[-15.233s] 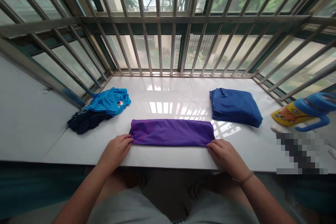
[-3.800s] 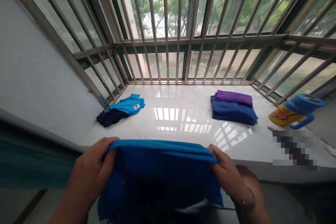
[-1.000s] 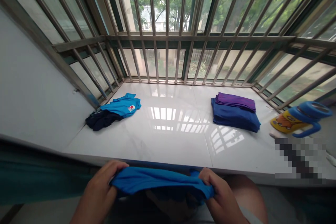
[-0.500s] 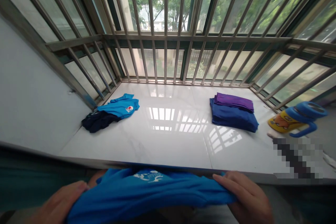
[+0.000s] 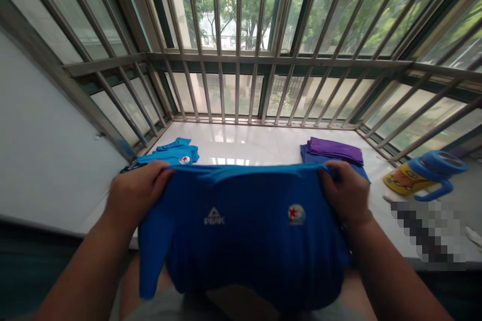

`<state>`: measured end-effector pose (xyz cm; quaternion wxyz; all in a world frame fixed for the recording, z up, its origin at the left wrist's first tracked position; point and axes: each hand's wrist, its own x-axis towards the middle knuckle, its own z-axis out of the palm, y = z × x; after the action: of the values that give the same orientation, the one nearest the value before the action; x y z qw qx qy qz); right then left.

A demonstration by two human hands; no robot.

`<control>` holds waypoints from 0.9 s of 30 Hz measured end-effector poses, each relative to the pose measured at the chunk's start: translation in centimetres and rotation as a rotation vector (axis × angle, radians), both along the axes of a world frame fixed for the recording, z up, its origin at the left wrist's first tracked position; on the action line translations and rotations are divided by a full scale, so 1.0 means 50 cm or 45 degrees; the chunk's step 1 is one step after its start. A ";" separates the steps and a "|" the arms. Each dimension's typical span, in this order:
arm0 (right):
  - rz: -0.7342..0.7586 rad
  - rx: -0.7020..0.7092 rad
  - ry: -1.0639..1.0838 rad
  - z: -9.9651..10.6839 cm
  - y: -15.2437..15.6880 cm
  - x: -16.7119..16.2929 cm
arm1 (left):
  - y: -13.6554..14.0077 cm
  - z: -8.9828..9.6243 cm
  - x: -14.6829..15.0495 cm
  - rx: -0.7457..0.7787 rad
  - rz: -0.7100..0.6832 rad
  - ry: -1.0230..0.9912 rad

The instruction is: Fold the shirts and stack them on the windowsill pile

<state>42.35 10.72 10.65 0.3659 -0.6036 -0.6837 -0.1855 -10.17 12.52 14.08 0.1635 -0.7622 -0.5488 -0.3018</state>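
Observation:
A blue T-shirt [image 5: 248,241] hangs stretched between my two hands, its top edge pulled nearly straight. White lettering and a small round red-and-white badge show on its front. My left hand [image 5: 139,185] is closed on the upper left corner, and a sleeve dangles below it. On the other side, my right hand [image 5: 346,190] pinches the upper right corner. The shirt hides part of the white sill behind it. Its lower part hangs over my lap.
On the white sill [image 5: 248,140] lies a lighter blue garment [image 5: 175,153] at left. Folded purple cloth [image 5: 335,150] on blue cloth is at right. A yellow-and-blue mug [image 5: 417,175] lies beyond it, near a pixelated patch. Metal bars line the windows.
Both hands have risen with the T-shirt. It was bunched low at the sill's front edge and now hangs spread, with its lettering and badge facing me.

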 end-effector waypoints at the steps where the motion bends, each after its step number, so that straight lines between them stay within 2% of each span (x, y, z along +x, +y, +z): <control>1: 0.041 -0.145 -0.048 0.004 0.063 -0.004 | 0.066 -0.002 0.014 -0.180 0.073 0.069; 3: 0.077 -0.307 -0.123 -0.001 0.166 -0.022 | 0.173 -0.015 0.051 -0.605 0.154 0.211; 4: 0.086 -0.385 -0.158 -0.010 0.201 -0.037 | 0.208 -0.027 0.074 -0.749 0.221 0.269; 6: 0.082 -0.499 -0.202 -0.045 0.231 -0.076 | 0.233 -0.066 0.126 -0.819 0.340 0.374; 8: 0.104 -0.588 -0.238 -0.099 0.215 -0.120 | 0.209 -0.126 0.181 -0.747 0.292 0.393; 12: 0.270 -0.817 -0.297 -0.233 0.116 -0.191 | 0.101 -0.287 0.271 -0.717 -0.085 0.225; 14: 0.278 -0.979 -0.283 -0.287 0.069 -0.208 | 0.055 -0.358 0.287 -0.786 -0.102 0.192; 16: 0.241 -1.070 -0.257 -0.320 0.041 -0.210 | 0.028 -0.406 0.282 -0.839 -0.092 0.175; 19: 0.179 -1.089 -0.237 -0.336 0.027 -0.193 | 0.018 -0.435 0.244 -0.839 -0.052 0.146; 23: 0.037 -1.082 -0.202 -0.334 0.027 -0.140 | 0.030 -0.433 0.160 -0.833 0.124 0.149; 27: -0.199 -1.143 -0.157 -0.337 0.020 -0.070 | 0.040 -0.432 0.061 -0.877 0.282 0.152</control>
<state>38.84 11.73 -6.19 0.0118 -0.7398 -0.6694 0.0665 -7.10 14.55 -7.50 -0.0392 -0.7248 -0.6870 -0.0346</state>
